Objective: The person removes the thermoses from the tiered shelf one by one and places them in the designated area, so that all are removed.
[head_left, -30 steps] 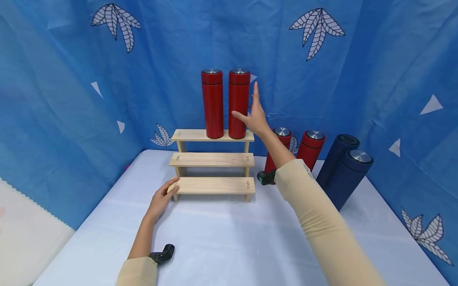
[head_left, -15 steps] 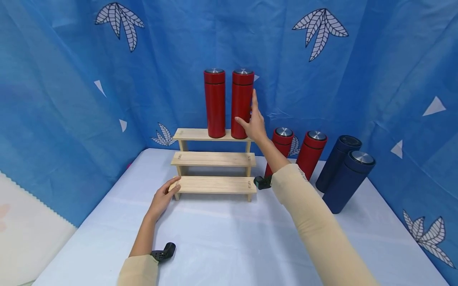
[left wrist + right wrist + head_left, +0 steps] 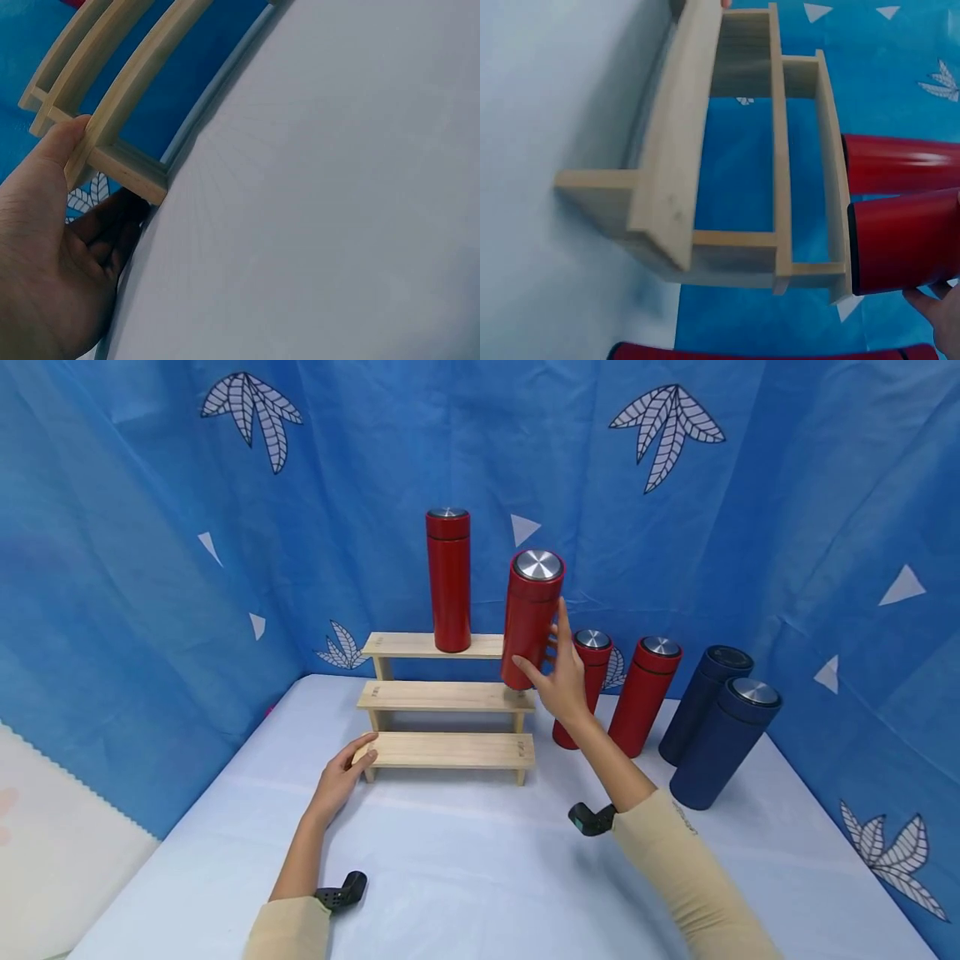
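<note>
A three-tier wooden display rack (image 3: 450, 750) stands on the white-covered table. At its left end my left hand (image 3: 337, 783) holds the lowest tier; the left wrist view shows the thumb over the board (image 3: 124, 90) and the fingers below, in shadow. My right hand (image 3: 564, 685) grips a red thermos bottle (image 3: 529, 622) with a silver lid, tilted, in front of the rack's right end. The right wrist view has this held bottle (image 3: 907, 244) beside the top board, with part of the hand at the edge. Another red thermos (image 3: 450, 581) stands upright on the top tier.
To the right of the rack stand two more red thermoses (image 3: 647, 693) and two dark blue thermoses (image 3: 723, 743). A blue cloth with leaf prints (image 3: 667, 527) hangs behind and at both sides. The white tabletop (image 3: 450, 868) stretches in front of the rack.
My right hand has closed on the right-hand red thermos, taken it off the top tier and brought it toward me, lower and slightly rightward. My left hand stays on the rack.
</note>
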Demonstrator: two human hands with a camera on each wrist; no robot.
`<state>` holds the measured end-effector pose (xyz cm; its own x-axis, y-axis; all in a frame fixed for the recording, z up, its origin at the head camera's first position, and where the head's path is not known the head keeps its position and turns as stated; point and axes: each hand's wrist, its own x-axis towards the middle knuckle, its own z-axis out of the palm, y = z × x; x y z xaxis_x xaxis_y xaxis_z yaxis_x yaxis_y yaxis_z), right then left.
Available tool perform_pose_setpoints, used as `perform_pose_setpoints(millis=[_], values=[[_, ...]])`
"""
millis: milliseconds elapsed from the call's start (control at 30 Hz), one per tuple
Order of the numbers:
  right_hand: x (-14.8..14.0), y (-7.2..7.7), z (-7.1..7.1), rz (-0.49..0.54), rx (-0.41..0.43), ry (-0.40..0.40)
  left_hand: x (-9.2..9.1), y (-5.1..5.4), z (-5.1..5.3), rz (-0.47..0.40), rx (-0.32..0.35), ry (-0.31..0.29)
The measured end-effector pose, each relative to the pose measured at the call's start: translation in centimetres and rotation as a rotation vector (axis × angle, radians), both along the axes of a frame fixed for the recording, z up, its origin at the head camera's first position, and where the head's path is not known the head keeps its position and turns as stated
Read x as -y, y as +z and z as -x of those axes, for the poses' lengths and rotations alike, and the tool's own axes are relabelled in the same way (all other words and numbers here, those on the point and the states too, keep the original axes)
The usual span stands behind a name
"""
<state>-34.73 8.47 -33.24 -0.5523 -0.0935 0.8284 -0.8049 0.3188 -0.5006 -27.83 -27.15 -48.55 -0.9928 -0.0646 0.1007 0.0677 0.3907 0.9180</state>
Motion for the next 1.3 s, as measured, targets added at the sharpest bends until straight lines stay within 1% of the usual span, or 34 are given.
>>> perform_pose_setpoints(millis=[100,167,233,333,400,467,533,633,700,767,833,1000,1067,1200,1300], values=[[-1.5,-0.3,-2.8,-0.004,-0.028,0.003,-0.1,-0.2,0.1,-0.008,-0.005,0.006],[-2.7,-0.3,-4.7,-0.012,-0.026,-0.011,-0.2,-0.2,0.1,-0.010,-0.009,0.008],[-4.0,-0.4,-6.3,-0.021,-0.022,-0.041,-0.3,-0.2,0.1,-0.008,-0.010,0.008],[-6.4,-1.2,-7.9,-0.020,0.018,-0.088,-0.4,0.0,0.1,-0.001,-0.004,0.006],[-8.0,-1.9,-8.6,-0.021,0.041,-0.113,-0.4,0.1,0.0,-0.010,-0.001,-0.001],[-9.5,-2.7,-9.3,-0.028,0.073,-0.153,-0.6,0.9,-0.4,-0.020,0.010,-0.005],[-10.9,-3.9,-9.5,-0.023,0.100,-0.191,-0.8,1.7,-0.9,-0.030,0.015,-0.008],[-12.9,-6.1,-9.0,0.002,0.183,-0.257,-0.6,1.6,-0.9,-0.015,0.012,0.000],[-14.0,-7.6,-8.6,0.024,0.244,-0.291,-0.3,0.8,-0.5,-0.001,0.001,0.005],[-14.7,-8.5,-8.5,0.030,0.297,-0.320,0.1,0.0,0.0,0.011,-0.004,0.013],[-15.1,-9.1,-8.6,0.024,0.330,-0.334,0.1,-0.1,0.1,0.014,-0.002,0.013],[-15.8,-10.3,-8.6,0.006,0.368,-0.329,0.2,0.0,0.0,0.016,-0.003,0.011],[-16.0,-10.8,-8.5,-0.001,0.376,-0.330,0.1,0.0,-0.1,0.012,-0.006,0.011],[-16.4,-12.0,-8.3,-0.023,0.382,-0.358,0.1,-0.1,-0.1,0.014,-0.001,0.009],[-16.6,-12.6,-8.3,-0.021,0.389,-0.369,0.1,-0.2,-0.1,0.012,0.005,0.009]])
